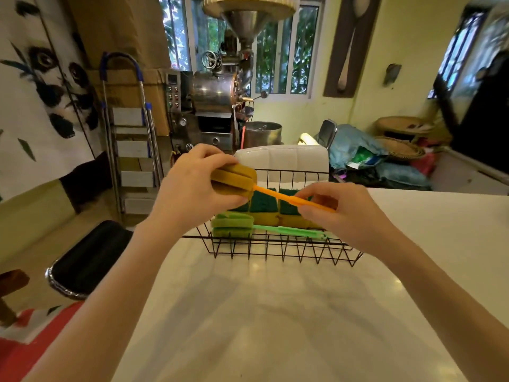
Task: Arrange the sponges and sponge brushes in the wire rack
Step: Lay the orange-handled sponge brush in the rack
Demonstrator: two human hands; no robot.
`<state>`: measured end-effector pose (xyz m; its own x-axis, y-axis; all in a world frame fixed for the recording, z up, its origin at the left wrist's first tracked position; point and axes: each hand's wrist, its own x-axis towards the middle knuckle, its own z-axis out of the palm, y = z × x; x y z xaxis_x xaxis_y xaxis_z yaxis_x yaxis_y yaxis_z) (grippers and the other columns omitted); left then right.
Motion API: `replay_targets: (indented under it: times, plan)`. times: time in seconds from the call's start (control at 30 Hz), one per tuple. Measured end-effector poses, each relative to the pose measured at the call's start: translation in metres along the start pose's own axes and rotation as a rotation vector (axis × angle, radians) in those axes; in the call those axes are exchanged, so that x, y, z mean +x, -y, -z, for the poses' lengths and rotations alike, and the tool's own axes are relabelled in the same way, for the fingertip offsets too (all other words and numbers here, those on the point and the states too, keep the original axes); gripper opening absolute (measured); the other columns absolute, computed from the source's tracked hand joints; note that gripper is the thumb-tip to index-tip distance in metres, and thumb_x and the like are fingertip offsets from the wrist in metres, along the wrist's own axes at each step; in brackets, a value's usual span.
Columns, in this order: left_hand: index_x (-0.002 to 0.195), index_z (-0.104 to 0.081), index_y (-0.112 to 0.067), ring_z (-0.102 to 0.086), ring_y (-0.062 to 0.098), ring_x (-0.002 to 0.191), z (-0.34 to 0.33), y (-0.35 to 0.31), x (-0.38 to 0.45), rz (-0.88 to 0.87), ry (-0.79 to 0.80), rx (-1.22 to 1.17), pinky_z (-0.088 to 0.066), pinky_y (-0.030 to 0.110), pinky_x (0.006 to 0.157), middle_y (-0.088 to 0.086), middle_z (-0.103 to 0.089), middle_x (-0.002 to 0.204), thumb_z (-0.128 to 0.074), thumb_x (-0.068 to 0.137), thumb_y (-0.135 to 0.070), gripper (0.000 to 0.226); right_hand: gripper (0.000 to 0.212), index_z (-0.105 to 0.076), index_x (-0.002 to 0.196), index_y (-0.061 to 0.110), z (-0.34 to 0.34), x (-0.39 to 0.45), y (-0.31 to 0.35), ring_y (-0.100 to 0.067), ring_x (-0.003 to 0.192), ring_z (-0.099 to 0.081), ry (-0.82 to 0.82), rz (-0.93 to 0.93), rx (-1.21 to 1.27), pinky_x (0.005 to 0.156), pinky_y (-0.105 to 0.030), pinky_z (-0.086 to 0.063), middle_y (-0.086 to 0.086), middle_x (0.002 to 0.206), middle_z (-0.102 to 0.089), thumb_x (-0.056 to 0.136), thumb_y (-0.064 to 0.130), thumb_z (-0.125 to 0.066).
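Observation:
A black wire rack [275, 248] stands on the white table [261, 312]. Inside it lie yellow sponges with dark green scouring tops [264, 202] at the back and a green sponge brush [234, 226] along the front, handle pointing right. I hold an orange sponge brush [234, 179] level above the rack. My left hand [192, 188] grips its yellow-brown sponge head. My right hand [341, 208] pinches the orange handle's end.
A white chair back [283, 158] stands just behind the rack. A black stool [85, 260] sits left of the table, with a step ladder [132, 139] and a metal roasting machine [220, 89] further back. Bags and baskets [385, 153] pile up at the right.

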<state>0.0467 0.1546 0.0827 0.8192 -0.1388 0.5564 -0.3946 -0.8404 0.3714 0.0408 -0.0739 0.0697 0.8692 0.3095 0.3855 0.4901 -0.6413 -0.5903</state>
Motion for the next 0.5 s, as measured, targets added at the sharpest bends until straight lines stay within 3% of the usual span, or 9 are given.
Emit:
replay_targets:
  times: [0.17,0.3,0.4,0.5]
  plan:
    - [0.117,-0.052,-0.030,-0.043,0.019,0.114,-0.012,-0.004,0.025,-0.074,-0.031,-0.042,-0.040,0.037,0.093,-0.001,-0.046,0.128,-0.075,0.063,-0.039,0.059,0.025,-0.060,0.111,0.030,0.006,0.008,-0.013,-0.004,0.053,-0.046,-0.018,-0.019,0.015,0.050,-0.012,-0.040,0.008,0.062,-0.054,0.087,0.025,-0.056]
    - [0.118,-0.051,-0.029,-0.042,0.022,0.117,-0.020,-0.004,0.036,-0.108,-0.028,-0.065,-0.043,0.044,0.096,0.000,-0.043,0.132,-0.075,0.065,-0.035,0.059,0.017,-0.063,0.101,0.033,0.006,0.014,-0.020,0.001,0.051,-0.046,0.008,-0.036,0.068,0.049,-0.010,-0.038,0.006,0.063,-0.056,0.088,0.026,-0.054]
    - [0.120,-0.050,-0.028,-0.041,0.023,0.120,-0.024,-0.005,0.038,-0.138,-0.053,-0.114,-0.042,0.046,0.100,0.002,-0.041,0.136,-0.076,0.065,-0.029,0.061,0.016,-0.063,0.100,0.032,0.004,0.017,-0.025,-0.001,0.051,-0.045,0.075,-0.049,0.048,0.048,-0.011,-0.037,0.001,0.064,-0.057,0.090,0.026,-0.051]
    - [0.126,-0.044,-0.027,-0.038,0.018,0.124,-0.026,-0.007,0.040,-0.198,-0.142,-0.184,-0.043,0.046,0.100,0.002,-0.037,0.140,-0.077,0.066,-0.028,0.068,0.017,-0.060,0.099,0.032,0.000,0.020,-0.029,-0.013,0.061,-0.056,0.101,-0.054,0.064,0.058,-0.024,-0.048,-0.004,0.071,-0.064,0.091,0.023,-0.049]
